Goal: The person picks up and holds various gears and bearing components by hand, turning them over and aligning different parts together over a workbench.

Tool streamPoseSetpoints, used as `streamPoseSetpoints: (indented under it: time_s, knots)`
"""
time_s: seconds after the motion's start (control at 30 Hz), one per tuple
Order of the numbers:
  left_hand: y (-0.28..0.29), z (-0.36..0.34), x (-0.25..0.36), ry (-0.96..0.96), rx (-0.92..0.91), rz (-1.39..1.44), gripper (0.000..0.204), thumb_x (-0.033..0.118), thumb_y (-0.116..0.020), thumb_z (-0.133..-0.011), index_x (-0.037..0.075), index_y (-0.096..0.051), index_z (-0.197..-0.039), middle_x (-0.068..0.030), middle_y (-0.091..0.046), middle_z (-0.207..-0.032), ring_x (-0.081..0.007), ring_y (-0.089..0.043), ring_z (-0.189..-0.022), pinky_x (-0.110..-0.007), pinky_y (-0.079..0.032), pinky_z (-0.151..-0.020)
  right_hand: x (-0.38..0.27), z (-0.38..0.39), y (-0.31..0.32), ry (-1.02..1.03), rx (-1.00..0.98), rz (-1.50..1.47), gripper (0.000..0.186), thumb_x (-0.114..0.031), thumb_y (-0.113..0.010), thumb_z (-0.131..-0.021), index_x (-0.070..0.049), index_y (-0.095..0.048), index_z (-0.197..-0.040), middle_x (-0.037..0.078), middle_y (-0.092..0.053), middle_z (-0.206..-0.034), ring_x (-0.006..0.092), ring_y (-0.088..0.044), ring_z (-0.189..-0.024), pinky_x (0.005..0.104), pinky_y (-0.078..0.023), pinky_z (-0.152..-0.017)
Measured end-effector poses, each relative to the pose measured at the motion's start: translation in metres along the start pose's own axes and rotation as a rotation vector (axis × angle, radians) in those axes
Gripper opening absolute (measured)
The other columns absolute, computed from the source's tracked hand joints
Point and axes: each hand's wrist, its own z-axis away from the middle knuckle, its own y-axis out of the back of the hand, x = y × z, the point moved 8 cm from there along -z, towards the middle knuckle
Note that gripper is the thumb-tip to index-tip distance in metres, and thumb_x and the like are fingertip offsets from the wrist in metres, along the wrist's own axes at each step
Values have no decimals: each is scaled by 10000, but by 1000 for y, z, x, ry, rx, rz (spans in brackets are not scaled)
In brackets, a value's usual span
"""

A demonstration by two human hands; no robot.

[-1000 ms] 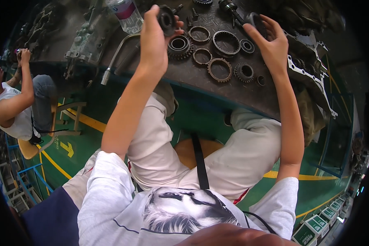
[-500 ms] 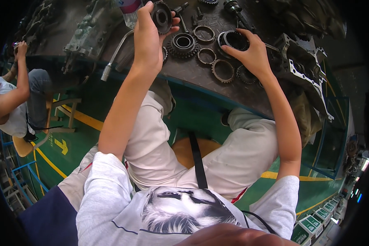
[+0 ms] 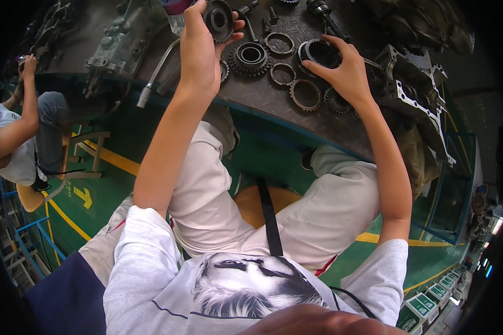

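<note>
My left hand [image 3: 200,58] holds a dark, flat gear [image 3: 221,21] upright, thumb raised, beside the bottle. My right hand [image 3: 346,72] has thumb and fingers around a black ring [image 3: 327,50] that lies on or within a large steel ring [image 3: 303,60]. Between them on the dark steel bench [image 3: 257,92] sit a toothed gear with an inner bearing [image 3: 250,66], an upper thin ring [image 3: 279,52], a smaller ring [image 3: 283,84] and a bronze-coloured toothed ring [image 3: 304,108]. Another gear [image 3: 333,103] is partly hidden below my right hand.
Metal housings flank me, left [image 3: 109,58] and right [image 3: 416,103]. A bent steel bar [image 3: 153,84], labelled bottle [image 3: 176,14], gear shaft [image 3: 318,11] and dark heap [image 3: 430,25] lie around. A co-worker [image 3: 8,142] sits at left, hands raised. A blue frame [image 3: 450,206] stands right.
Since a second ago my right hand has moved down and left with its dark ring, onto the large ring. My left hand has shifted slightly left. The last half second shows little movement.
</note>
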Motion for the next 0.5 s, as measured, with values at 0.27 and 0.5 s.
streamPoseSetpoints:
  time_s: [0.27, 0.5]
  knots:
    - [9, -4, 6, -26, 45, -3, 479, 430, -404, -1012, 17, -562, -1196, -164, -678, -1055, -258, -683, -973, -371, -548, -861, -63, 20, -1, 185, -154, -124, 715, -349, -868, -689, -18, -611, -1269, 173, -647, -1151, 313, -604, -1107, 391, -475, -972]
    - [7, -5, 12, -71, 78, 9, 474, 432, -385, -1015, 28, -571, -1180, -155, -677, -1042, -268, -680, -968, -382, -544, -859, -90, 5, -13, 290, 14, -166, 719, -360, -867, -686, -30, -607, -1270, 160, -647, -1134, 314, -587, -1085, 394, -479, -948]
